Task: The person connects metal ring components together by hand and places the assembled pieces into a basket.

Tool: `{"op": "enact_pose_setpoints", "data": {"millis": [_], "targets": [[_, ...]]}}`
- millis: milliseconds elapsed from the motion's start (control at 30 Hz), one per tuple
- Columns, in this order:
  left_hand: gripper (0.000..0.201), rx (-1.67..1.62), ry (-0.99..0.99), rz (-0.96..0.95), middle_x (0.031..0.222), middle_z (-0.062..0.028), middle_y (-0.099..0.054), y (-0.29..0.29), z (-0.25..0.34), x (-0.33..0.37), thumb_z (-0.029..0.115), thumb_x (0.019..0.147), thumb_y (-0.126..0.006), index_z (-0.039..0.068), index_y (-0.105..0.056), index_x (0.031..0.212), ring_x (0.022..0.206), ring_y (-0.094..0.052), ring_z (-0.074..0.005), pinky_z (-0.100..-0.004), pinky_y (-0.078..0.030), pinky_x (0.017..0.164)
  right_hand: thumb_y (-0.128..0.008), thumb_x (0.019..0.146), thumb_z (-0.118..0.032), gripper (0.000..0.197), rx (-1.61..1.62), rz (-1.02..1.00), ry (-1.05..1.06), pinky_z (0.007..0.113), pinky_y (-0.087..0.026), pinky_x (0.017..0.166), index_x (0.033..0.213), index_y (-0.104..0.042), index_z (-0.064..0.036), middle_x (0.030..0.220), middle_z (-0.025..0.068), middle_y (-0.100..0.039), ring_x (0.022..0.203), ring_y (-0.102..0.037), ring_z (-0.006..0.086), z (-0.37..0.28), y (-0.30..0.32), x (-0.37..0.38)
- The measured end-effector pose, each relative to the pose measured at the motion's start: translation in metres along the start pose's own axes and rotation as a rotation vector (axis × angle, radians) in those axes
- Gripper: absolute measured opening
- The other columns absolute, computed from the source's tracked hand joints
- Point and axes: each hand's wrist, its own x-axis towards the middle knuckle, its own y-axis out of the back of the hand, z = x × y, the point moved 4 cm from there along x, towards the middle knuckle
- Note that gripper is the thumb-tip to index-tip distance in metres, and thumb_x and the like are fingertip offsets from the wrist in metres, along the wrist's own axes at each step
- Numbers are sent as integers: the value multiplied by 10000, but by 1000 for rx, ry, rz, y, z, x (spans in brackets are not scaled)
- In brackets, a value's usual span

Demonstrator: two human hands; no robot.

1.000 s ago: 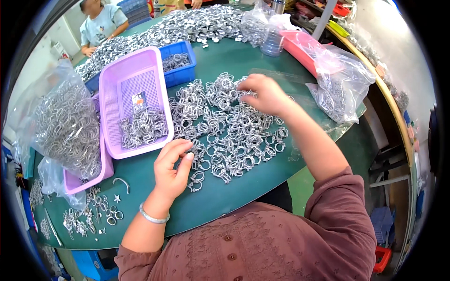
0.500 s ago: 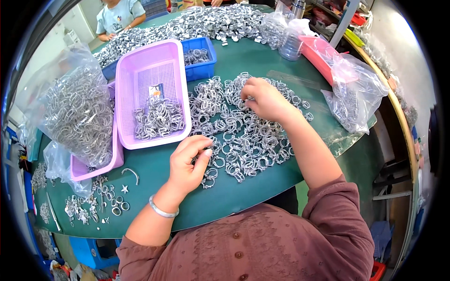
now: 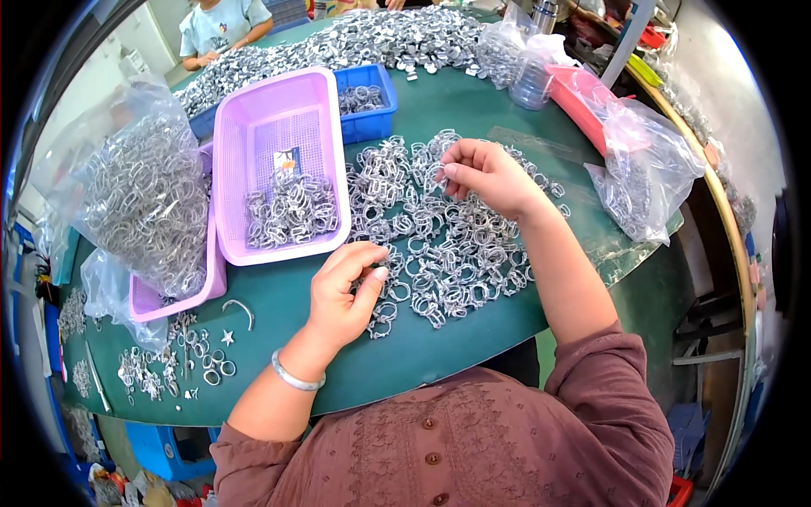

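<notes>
A wide heap of silver-grey metal rings is spread on the green table before me. Over its far part, my right hand has thumb and fingertips pinched together. A small grey ring seems to sit between them, partly hidden by the fingers. My left hand rests at the heap's near left edge. Its fingers are loosely curved, with a gap between thumb and forefinger, and no piece shows in it. Left of the heap, a lilac plastic basket holds a pile of similar rings at its near end.
Behind the basket is a blue bin with more rings. A bulging clear bag leans in another lilac basket. Loose castings lie front left. At right are a pink tray and a bag. Another person sits far left.
My right hand has turned slightly and lifted a little from the heap, its thumb now pressed toward the fingertips. The left hand has barely moved. The whole view has shifted slightly.
</notes>
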Motion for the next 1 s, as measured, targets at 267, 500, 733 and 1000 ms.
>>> {"op": "enact_pose_setpoints", "data": {"millis": [267, 500, 733, 1000], "targets": [[521, -250, 155, 83, 1019, -109, -553, -2, -12, -6, 9, 754, -640, 1, -426, 1230, 854, -554, -146, -249, -477, 685, -536, 850, -68, 104, 700, -195, -144, 276, -517, 634, 927, -530, 2, 881, 104, -604, 733, -620, 177, -4, -71, -17], [393, -328, 115, 137, 928, -56, -547, 2, -7, -3, -38, 779, -597, -9, -469, 1150, 830, -536, -109, -229, -458, 711, -544, 845, -64, 157, 804, -179, -139, 270, -517, 617, 986, -525, 3, 856, 98, -614, 702, -609, 151, -3, -93, -30], [296, -453, 193, 105, 942, -79, -591, 1, -13, -3, -22, 801, -587, -18, -501, 1085, 829, -570, -119, -246, -479, 735, -566, 829, -47, 156, 731, -154, -41, 260, -507, 625, 975, -536, 1, 860, 96, -622, 716, -609, 145, 1, -90, -33], [312, -503, 146, 88, 943, -82, -595, -3, -15, -2, -42, 812, -565, -20, -474, 1110, 849, -586, -127, -246, -492, 744, -572, 822, -26, 143, 774, -116, -67, 271, -518, 655, 954, -521, -5, 893, 114, -621, 735, -611, 152, 6, -92, -34]]}}
